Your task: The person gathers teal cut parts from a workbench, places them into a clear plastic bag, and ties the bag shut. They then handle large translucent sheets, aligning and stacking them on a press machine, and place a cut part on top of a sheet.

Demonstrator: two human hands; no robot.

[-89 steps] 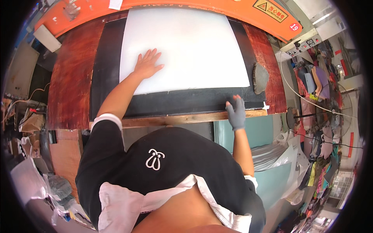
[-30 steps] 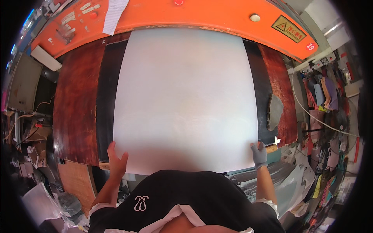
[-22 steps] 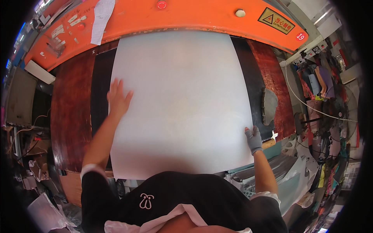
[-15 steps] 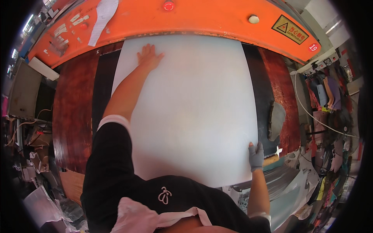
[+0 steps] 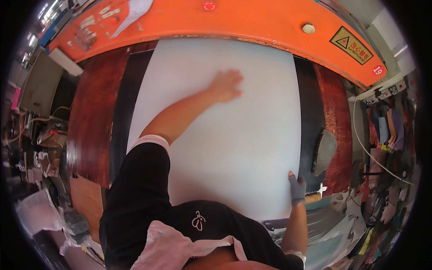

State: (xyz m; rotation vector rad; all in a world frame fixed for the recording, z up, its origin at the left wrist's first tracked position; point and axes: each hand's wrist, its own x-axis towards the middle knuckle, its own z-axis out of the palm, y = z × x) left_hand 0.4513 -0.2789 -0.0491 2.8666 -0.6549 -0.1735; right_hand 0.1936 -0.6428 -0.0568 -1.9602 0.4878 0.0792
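Note:
A large, translucent white sheet (image 5: 234,148) lies flat across the middle of the table, over a black strip and a dark red board. My bare left hand (image 5: 228,85) is on or just over its far part, fingers spread, slightly smeared by motion. At the sheet's near right edge is my right hand (image 5: 297,188), in a grey glove with bare fingertips. Its thumb and a finger point forward along that edge; whether they pinch the sheet cannot be made out.
An orange machine beam (image 5: 252,24) with a red button (image 5: 209,5) spans the far side. On the right lie a grey irregular slab (image 5: 326,153) and a small white cross-shaped piece (image 5: 321,189). Plastic film (image 5: 324,225) hangs at the near right; coloured scraps (image 5: 387,117) hang farther right.
My left hand has swept right and a little nearer over the sheet, from its far left corner toward the middle. The right hand stays by the near right edge. The view has shifted slightly.

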